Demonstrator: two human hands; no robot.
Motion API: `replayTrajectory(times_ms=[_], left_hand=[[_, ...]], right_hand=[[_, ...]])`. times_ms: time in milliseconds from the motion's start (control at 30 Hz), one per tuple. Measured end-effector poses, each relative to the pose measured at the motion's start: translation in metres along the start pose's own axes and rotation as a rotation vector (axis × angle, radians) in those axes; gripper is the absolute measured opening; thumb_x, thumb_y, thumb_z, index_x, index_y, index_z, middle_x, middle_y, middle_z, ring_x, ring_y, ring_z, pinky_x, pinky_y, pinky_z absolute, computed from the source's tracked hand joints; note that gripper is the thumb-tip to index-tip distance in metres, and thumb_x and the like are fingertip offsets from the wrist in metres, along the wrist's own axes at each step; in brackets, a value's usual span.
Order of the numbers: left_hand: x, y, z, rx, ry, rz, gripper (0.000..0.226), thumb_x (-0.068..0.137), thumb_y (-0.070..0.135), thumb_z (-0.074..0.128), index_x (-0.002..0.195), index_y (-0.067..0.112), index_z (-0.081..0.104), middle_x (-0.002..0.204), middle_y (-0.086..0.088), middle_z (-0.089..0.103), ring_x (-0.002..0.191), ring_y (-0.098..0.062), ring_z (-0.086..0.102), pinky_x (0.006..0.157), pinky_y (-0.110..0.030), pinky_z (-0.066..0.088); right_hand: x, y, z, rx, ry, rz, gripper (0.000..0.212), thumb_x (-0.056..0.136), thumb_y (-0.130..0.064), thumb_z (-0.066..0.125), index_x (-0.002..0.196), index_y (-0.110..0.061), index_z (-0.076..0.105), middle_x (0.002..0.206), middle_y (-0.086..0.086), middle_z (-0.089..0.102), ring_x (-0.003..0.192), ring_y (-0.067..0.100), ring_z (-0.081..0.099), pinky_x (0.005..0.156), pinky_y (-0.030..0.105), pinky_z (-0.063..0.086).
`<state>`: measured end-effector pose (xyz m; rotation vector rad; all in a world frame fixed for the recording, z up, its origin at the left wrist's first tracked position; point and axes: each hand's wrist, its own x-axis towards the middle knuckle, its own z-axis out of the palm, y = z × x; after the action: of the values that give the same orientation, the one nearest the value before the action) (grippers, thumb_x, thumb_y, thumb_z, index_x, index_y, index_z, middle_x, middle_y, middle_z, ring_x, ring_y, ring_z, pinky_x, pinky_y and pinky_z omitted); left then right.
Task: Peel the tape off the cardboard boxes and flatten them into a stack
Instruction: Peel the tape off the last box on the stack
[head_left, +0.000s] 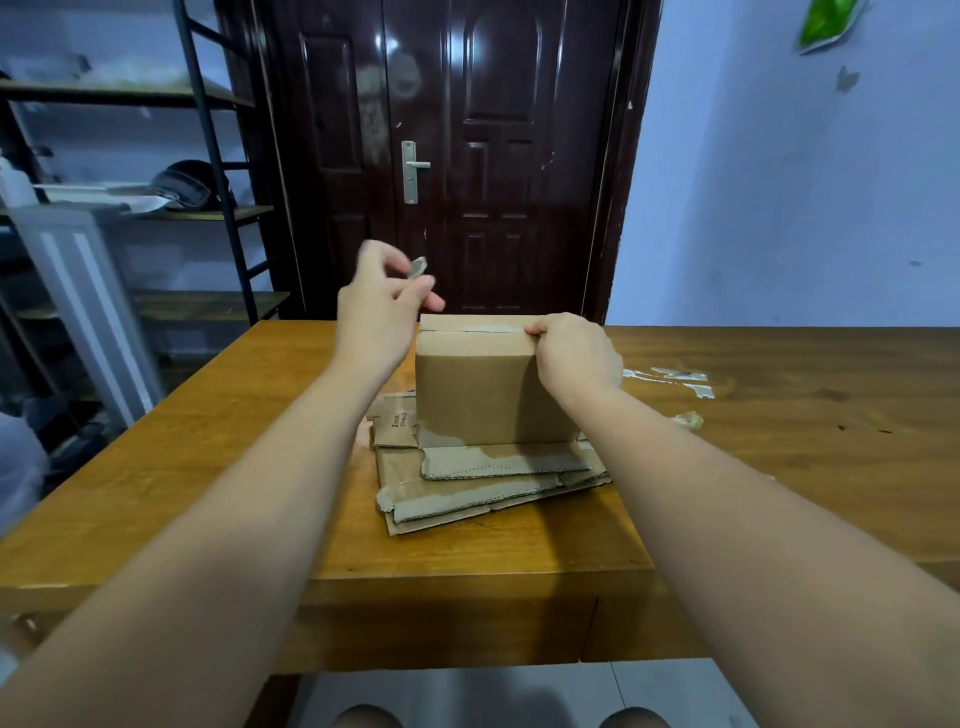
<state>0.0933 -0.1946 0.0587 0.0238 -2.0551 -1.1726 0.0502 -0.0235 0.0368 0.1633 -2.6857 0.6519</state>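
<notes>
A closed brown cardboard box (475, 392) stands upright on a stack of flattened cardboard (467, 493) in the middle of the wooden table (208, 467). My right hand (576, 353) grips the box's top right corner, fingers curled over the edge. My left hand (382, 306) is raised just left of the box top and pinches a small crumpled piece of clear tape (418, 267) between thumb and fingers. A strip of tape residue shows along the box's top seam.
Peeled clear tape strips (670, 379) and a small crumpled wad (688, 420) lie on the table to the right. A dark door stands behind the table, metal shelving at the left. The table's front edge is near my knees.
</notes>
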Motion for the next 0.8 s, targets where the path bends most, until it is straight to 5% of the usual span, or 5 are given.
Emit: replayTrajectory(times_ms=[200, 433, 567, 800], left_hand=[[0.004, 0.029, 0.052, 0.157, -0.22, 0.009, 0.031, 0.092, 0.042, 0.056, 0.08, 0.017, 0.068, 0.059, 0.001, 0.061, 0.05, -0.011, 0.058, 0.06, -0.027, 0.052], [0.01, 0.028, 0.083, 0.1, -0.414, -0.093, 0.031, 0.097, 0.012, 0.044, 0.114, 0.015, 0.069, 0.11, -0.004, 0.069, 0.109, -0.02, 0.06, 0.09, -0.027, 0.043], [0.008, 0.022, 0.078, 0.148, -0.446, -0.029, 0.032, 0.094, 0.007, 0.049, 0.114, 0.021, 0.07, 0.106, -0.002, 0.071, 0.095, -0.013, 0.066, 0.084, -0.023, 0.05], [0.011, 0.023, 0.078, 0.148, -0.366, -0.085, 0.015, 0.087, 0.012, 0.055, 0.095, 0.018, 0.067, 0.088, -0.001, 0.07, 0.086, -0.017, 0.063, 0.073, -0.027, 0.048]], right_hand=[[0.01, 0.007, 0.008, 0.053, 0.005, -0.007, 0.045, 0.097, -0.008, 0.036, 0.125, -0.033, 0.061, 0.123, 0.003, 0.059, 0.115, 0.027, 0.051, 0.083, 0.038, 0.049], [0.014, 0.018, 0.016, 0.271, 0.055, -0.021, 0.042, 0.097, -0.015, 0.036, 0.136, -0.026, 0.049, 0.123, 0.003, 0.061, 0.12, 0.026, 0.046, 0.092, 0.039, 0.045], [0.007, 0.021, 0.015, 0.252, 0.135, -0.065, 0.055, 0.098, -0.023, 0.046, 0.149, -0.033, 0.026, 0.119, -0.006, 0.064, 0.117, 0.02, 0.051, 0.109, 0.048, 0.029], [0.011, 0.024, 0.022, 0.314, 0.209, -0.169, 0.034, 0.094, -0.03, 0.053, 0.125, -0.044, 0.059, 0.1, -0.01, 0.07, 0.109, 0.013, 0.056, 0.107, 0.045, 0.027]])
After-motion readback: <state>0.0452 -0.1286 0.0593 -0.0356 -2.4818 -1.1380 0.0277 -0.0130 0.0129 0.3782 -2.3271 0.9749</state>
